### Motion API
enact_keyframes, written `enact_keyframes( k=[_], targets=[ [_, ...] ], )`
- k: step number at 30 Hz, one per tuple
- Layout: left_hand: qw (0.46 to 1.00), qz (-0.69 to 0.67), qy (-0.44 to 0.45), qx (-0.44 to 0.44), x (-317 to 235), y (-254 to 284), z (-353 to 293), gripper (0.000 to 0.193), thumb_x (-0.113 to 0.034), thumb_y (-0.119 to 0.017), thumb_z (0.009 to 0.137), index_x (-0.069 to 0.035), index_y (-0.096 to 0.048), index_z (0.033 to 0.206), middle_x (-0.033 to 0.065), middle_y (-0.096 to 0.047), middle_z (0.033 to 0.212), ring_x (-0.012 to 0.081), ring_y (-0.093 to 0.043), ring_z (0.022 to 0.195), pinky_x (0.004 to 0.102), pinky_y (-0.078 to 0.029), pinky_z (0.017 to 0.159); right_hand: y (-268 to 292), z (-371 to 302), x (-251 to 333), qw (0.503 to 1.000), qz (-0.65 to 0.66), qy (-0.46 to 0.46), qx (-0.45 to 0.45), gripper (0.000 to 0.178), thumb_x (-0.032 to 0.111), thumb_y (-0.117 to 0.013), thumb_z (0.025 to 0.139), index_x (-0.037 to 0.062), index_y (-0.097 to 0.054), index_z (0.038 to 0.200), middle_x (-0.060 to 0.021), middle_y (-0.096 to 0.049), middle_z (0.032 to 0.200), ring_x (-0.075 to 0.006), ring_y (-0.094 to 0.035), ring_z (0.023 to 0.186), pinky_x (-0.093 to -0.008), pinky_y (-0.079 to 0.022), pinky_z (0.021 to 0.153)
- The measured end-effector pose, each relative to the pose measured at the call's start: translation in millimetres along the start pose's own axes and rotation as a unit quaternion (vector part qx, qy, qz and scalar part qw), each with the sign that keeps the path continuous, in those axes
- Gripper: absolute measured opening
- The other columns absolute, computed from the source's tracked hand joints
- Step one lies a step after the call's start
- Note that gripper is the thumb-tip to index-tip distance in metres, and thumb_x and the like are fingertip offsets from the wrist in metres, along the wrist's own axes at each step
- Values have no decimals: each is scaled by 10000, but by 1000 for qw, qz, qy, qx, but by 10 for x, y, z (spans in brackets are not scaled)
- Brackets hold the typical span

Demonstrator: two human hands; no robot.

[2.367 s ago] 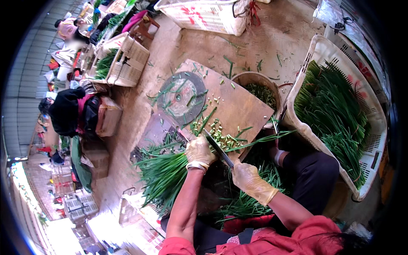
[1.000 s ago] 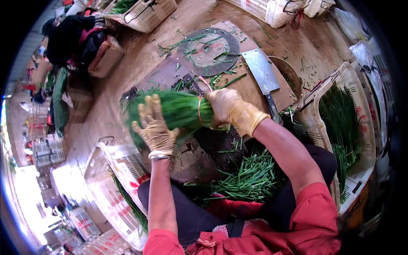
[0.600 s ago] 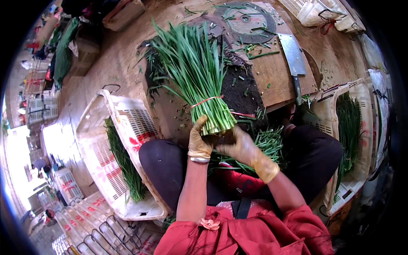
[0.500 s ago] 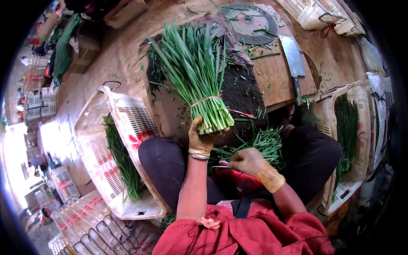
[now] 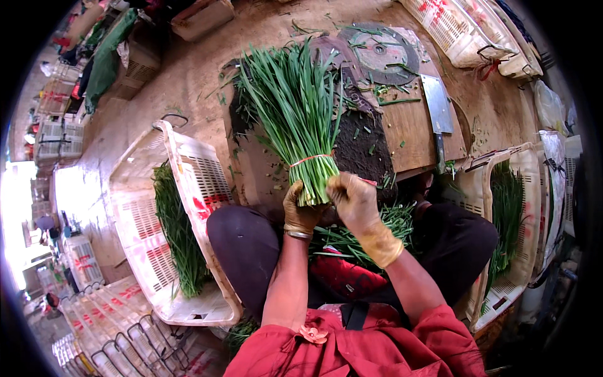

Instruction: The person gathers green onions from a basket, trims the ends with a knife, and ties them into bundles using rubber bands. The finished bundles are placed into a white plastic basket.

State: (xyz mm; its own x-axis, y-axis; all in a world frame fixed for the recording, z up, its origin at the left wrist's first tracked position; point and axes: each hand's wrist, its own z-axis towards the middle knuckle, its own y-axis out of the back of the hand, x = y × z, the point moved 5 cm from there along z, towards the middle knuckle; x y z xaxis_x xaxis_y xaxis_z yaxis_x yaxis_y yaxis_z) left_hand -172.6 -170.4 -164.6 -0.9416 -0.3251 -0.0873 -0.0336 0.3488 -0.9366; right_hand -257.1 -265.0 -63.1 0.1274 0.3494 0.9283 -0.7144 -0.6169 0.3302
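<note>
A large bunch of garlic chives [image 5: 292, 113] lies with its leaves pointing away from me over a dark cloth [image 5: 364, 147]. A thin reddish band [image 5: 311, 158] circles its stems. My left hand [image 5: 301, 210], in a worn yellowish glove, grips the pale stem ends from below and the left. Also gloved, my right hand [image 5: 355, 201] touches the right side of the stem ends with its fingers curled closed. What those fingers pinch, if anything, is hidden. Loose green cuttings [image 5: 396, 223] are piled in my lap, just below the bunch.
A cleaver [image 5: 435, 103] rests on a wooden board [image 5: 408, 135], right of the bunch. Beyond it lies a grey disc [image 5: 380, 53] strewn with scraps. White plastic crates with chives stand at my left [image 5: 166, 141] and right [image 5: 534, 195]. More crates [image 5: 433, 25] are farther off.
My right hand has moved up and left from above my lap to the stem ends. My left hand still holds the bunch, which now stands more upright in view.
</note>
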Motion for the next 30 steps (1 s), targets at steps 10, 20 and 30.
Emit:
enact_keyframes(
  k=[10, 20, 30],
  targets=[
    [994, -75, -21, 71, -30, 263, 1, 711, -358, -618, 865, -44, -353, 1445, 204, -381, 1465, 421, -379, 1336, 633, -387, 1022, 456, -966, -315, 844, -294, -166, 416, 159, 210, -658, 807, 100, -731, 896, -139, -686, 832, -307, -669, 778, -386, -539, 688],
    [997, -29, -19, 66, -24, 288, 22, 553, -397, -566, 876, -68, -509, 1317, 135, -581, 1288, 297, -573, 1171, 496, -466, 989, 125, 260, 268, 977, -177, 96, 78, 241, 81, -685, 735, 106, -690, 974, -106, -634, 744, -293, -642, 678, -393, -508, 590],
    [998, 50, -3, -32, 154, 27, 89, 511, -331, -628, 896, -5, -526, 1277, 120, -622, 1208, 265, -604, 1093, 418, -451, 1004, 167, 7, 31, 950, -299, 87, 27, 186, 7, -671, 703, 60, -606, 869, -95, -603, 741, -315, -609, 661, -402, -486, 580]
  ],
)
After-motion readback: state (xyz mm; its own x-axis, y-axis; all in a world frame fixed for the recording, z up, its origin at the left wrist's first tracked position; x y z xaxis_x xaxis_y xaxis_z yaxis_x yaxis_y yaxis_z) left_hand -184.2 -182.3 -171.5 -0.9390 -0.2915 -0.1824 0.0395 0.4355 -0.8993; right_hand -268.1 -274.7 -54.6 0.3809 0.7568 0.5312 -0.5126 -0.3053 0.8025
